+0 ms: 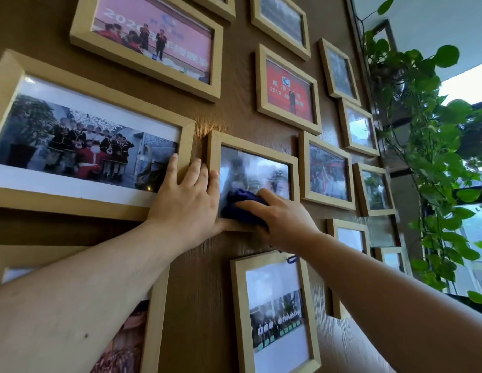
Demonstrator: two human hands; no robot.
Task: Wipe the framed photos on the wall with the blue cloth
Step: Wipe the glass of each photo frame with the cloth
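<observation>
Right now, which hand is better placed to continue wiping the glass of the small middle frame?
The right hand. It presses the blue cloth against the lower glass of the small frame. The left hand lies flat, spanning the big frame and the small frame's left edge, holding no cloth.

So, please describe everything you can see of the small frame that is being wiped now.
The small light wooden frame hangs on the brown wood-grain wall, slightly tilted in this view. Its glass looks smeared and reflective, so the photo is unclear. The right hand presses a dark blue crumpled cloth on the lower glass. The left hand lies flat against its left edge, thumb under the bottom edge.
</observation>
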